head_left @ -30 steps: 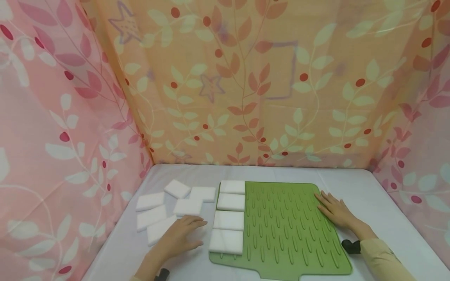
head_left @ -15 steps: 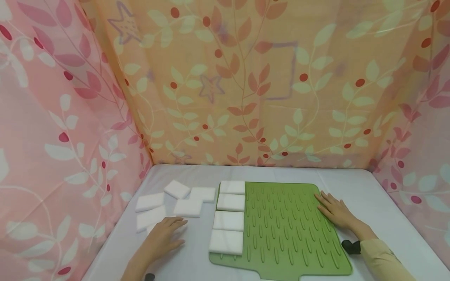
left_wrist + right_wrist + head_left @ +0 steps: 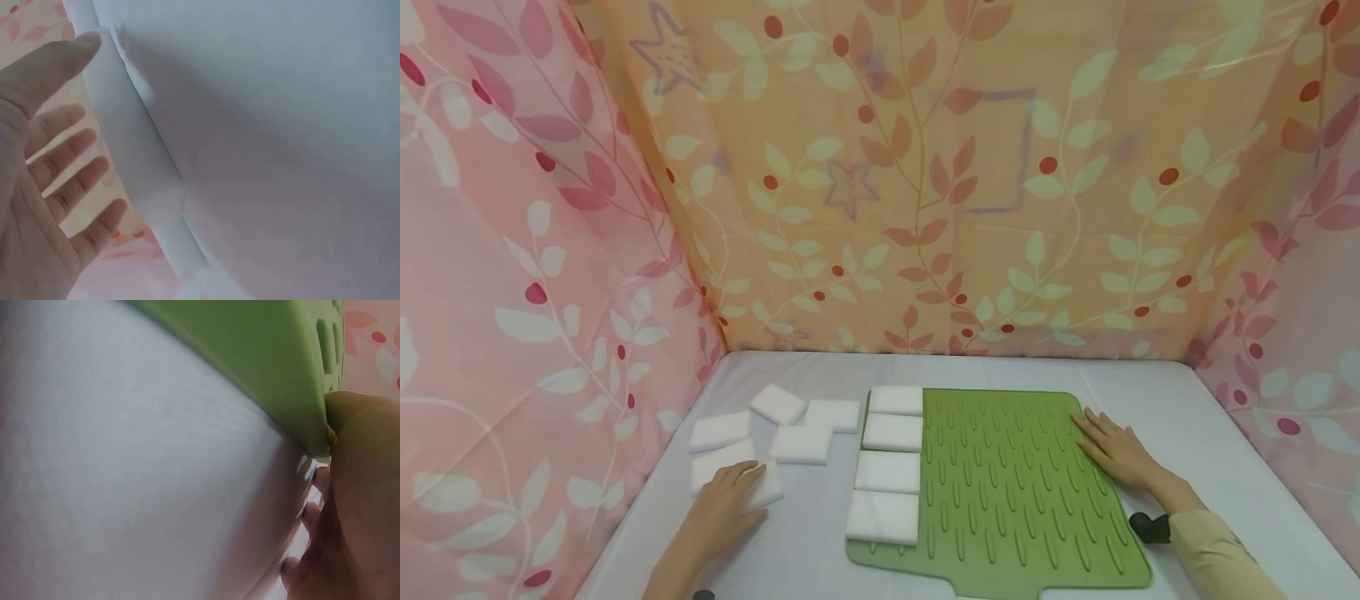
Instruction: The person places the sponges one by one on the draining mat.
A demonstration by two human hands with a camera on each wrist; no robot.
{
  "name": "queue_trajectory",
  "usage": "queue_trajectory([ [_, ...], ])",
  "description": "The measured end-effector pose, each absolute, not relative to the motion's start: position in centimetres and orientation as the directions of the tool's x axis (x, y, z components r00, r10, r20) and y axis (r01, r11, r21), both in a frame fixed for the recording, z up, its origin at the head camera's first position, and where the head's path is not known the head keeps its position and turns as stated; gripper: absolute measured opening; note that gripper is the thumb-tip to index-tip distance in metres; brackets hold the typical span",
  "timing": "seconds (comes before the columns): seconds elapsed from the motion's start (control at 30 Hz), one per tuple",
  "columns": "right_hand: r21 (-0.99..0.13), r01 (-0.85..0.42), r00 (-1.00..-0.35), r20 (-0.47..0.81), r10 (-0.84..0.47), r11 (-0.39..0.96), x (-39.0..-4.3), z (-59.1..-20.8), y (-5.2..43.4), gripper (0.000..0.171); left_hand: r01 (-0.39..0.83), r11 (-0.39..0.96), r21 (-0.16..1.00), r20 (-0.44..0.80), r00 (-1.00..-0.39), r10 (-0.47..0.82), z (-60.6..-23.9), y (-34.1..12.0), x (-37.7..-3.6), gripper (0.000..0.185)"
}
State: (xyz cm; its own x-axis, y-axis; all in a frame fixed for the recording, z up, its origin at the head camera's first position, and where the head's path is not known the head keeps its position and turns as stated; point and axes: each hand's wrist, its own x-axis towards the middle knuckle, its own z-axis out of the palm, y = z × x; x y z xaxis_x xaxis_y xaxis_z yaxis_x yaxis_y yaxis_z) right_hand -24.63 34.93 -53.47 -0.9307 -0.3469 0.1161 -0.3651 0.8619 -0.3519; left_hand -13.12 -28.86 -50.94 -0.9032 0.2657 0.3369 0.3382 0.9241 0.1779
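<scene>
The left hand lies flat, fingers straight, over a white sponge on the worktop — apparently touching it, no grip closed. The right hand presses open-fingered on the green mat — its right edge.

This looks like a makeshift recording booth rather than a lived-in room. Leaf-and-berry printed curtains close it in at 9, 12 and 3 o'clock (pink at the sides, orange at the back), hung as a three-sided screen. They wrap tightly around a small worktop under a plain white cloth, with no furniture, windows or appliances showing anywhere.
</scene>
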Motion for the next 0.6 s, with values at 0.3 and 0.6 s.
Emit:
queue_trajectory([
  [0.3, -0.352, -0.363, -0.931, 0.115, -0.346, 0.863, -24.7, -53.6, 35.0, 0.054, 0.284, 0.94, 0.189, 0.299, -0.928, 0.22, -51.4, -30.0, -13.4, 0.063],
  [0.6, -0.351, -0.366, -0.93, 0.118, -0.347, 0.862, -24.7, -53.7, 34.9, 0.054, 0.262, 0.939, 0.22, 0.259, -0.944, 0.203, -51.6, -30.6, -14.1, 0.061],
])
